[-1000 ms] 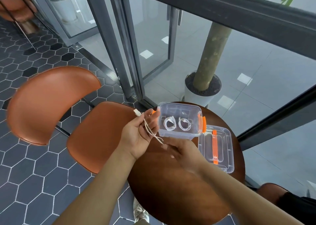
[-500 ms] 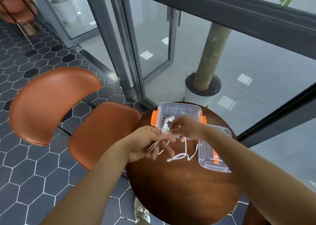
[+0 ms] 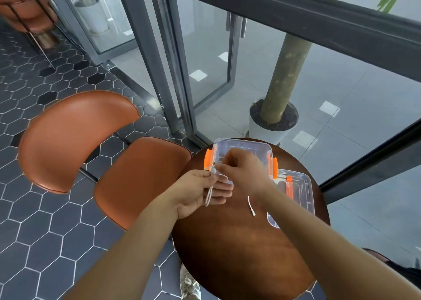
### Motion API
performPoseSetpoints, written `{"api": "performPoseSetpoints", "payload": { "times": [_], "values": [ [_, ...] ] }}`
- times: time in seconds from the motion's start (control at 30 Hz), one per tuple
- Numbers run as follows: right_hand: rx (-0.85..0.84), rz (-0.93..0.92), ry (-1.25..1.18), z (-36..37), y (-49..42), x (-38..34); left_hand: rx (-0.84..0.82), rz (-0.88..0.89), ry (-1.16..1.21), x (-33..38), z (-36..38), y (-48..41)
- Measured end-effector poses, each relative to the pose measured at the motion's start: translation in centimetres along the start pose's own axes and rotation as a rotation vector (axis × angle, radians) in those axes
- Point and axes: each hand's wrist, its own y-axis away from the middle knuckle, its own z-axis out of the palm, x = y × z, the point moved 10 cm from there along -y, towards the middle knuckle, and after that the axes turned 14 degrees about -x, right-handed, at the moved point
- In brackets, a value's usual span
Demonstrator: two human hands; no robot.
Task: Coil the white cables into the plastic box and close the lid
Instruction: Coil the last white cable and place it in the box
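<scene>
Clear glossy plastic box (image 3: 245,145) and lid (image 3: 303,185), orange plastic latches (image 3: 208,159); polished dark wood table (image 3: 239,242); smooth tan leather-look chair (image 3: 75,138).

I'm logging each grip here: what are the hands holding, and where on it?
Both hold the white cable: left hand keeps its loops, right hand pinches it just above them.

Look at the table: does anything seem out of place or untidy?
One loose end of the white cable trails across the table while both hands wind the rest. Nothing spilled or damaged.
</scene>
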Motion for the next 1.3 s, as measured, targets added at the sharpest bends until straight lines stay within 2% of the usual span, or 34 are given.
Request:
{"api": "performPoseSetpoints", "payload": {
  "times": [0.17, 0.43, 0.63, 0.73, 0.87, 1.0, 1.13, 1.23, 1.3],
  "values": [
    [0.027, -0.01, 0.018, 0.9, 1.1, 0.0, -0.04, 0.1, 0.276, -0.7, 0.7, -0.5],
    [0.121, -0.16, 0.119, 1.3, 2.4, -1.3, 0.004, 0.195, 0.514, 0.0, 1.6, -0.5],
    [0.208, -0.289, 0.238, 1.1, 4.1, -2.4, 0.131, 0.306, 0.615, 1.6, 0.4, -0.1],
    [0.136, -0.256, 0.139, 1.5, 4.6, -1.2, 0.128, 0.403, 0.7, 2.7, -0.4, 0.2],
    [-0.015, -0.257, -0.008, 2.6, 4.2, -0.5, 0.106, 0.441, 0.697, 3.2, -0.6, 0.2],
    [-0.09, -0.265, 0.078, 3.4, 3.7, 0.5, 0.087, 0.465, 0.707, 3.6, -0.3, 0.5],
    [-0.291, -0.22, 0.145, 6.3, 4.5, 3.8, 0.05, 0.502, 0.694, 4.9, -0.4, 1.6],
    [-0.352, -0.091, -0.123, 6.5, 4.6, 6.6, 0.02, 0.472, 0.633, 5.1, -0.3, 1.8],
    [-0.374, -0.045, -0.202, 6.3, 4.0, 7.1, -0.034, 0.451, 0.623, 4.9, 0.2, 1.8]
  ]
}}
